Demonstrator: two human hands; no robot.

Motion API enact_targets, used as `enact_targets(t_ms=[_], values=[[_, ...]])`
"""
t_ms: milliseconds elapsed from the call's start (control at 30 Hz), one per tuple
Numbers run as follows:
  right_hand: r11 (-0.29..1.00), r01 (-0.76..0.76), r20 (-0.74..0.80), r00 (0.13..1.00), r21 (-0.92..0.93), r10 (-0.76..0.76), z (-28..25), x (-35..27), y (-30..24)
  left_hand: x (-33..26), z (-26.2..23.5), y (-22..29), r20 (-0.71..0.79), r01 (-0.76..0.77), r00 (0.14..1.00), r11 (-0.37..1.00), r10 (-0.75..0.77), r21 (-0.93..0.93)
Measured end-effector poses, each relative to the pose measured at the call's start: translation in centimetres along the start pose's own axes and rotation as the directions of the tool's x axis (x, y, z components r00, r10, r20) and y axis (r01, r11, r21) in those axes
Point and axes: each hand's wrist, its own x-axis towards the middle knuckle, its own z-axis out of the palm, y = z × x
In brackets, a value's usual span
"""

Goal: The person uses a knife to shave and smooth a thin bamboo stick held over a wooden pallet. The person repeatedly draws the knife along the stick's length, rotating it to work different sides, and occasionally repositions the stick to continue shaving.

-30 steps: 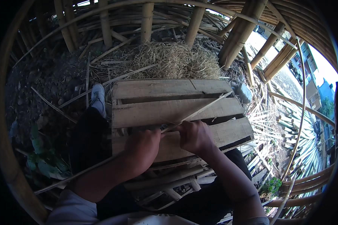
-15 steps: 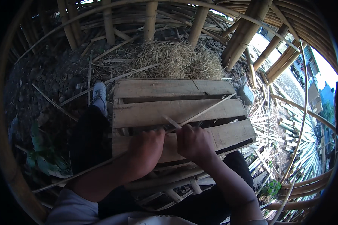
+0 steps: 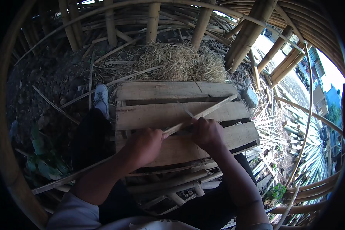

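Note:
A long bamboo strip [image 3: 214, 108] runs slantwise over a slatted wooden table [image 3: 153, 117], from the lower left past my left forearm to the upper right. My left hand [image 3: 145, 142] is closed round it near the middle of the table. To the right, my right hand [image 3: 207, 134] is closed on a knife, its handle hidden in the fist. The thin knife blade [image 3: 186, 110] sticks out toward the upper left and crosses the strip, apparently against it. Both hands are just above the slats, a short gap apart.
A heap of pale shavings [image 3: 182, 63] lies beyond the table. Thick bamboo posts [image 3: 251, 34] stand at the back and right. Many cut bamboo poles [image 3: 308, 142] are stacked at the right. My shoe [image 3: 101, 96] is beside the table's left edge; a grey block [image 3: 250, 97] is at its right.
My right hand and the knife have moved right and slightly up along the strip, widening the gap between my hands. My left hand has shifted slightly left; the strip shows a broader face.

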Motion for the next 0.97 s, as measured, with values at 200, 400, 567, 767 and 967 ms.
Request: enact_targets(t_ms=[200, 400, 567, 767, 967], values=[[0.891, -0.277, 0.401, 0.908, 0.361, 0.12, -1.3, 1.2, -4.2, 0.5, -0.8, -0.2, 0.065, 0.044, 0.997, 0.998, -0.041, -0.049], [0.973, -0.16, 0.237, 0.964, 0.167, 0.118, 0.1, -0.1, 1.1, 0.7, -1.5, 0.1, 0.19, 0.119, 0.977, 0.988, -0.1, -0.093], [0.908, -0.301, 0.48, 0.867, 0.29, 0.133, -1.9, 1.6, -3.9, 0.6, -1.4, -0.6, 0.168, 0.11, 0.981, 0.989, -0.093, -0.095], [0.949, -0.314, 0.419, 0.866, 0.031, 0.273, -0.5, 1.4, 1.4, 0.7, -1.4, -0.1, 0.163, 0.135, 0.98, 0.986, -0.117, -0.1], [0.864, -0.423, 0.662, 0.734, 0.273, 0.15, -3.1, 2.4, -2.8, 0.0, -1.4, -0.1, 0.135, 0.092, 0.987, 0.994, -0.084, -0.056]])
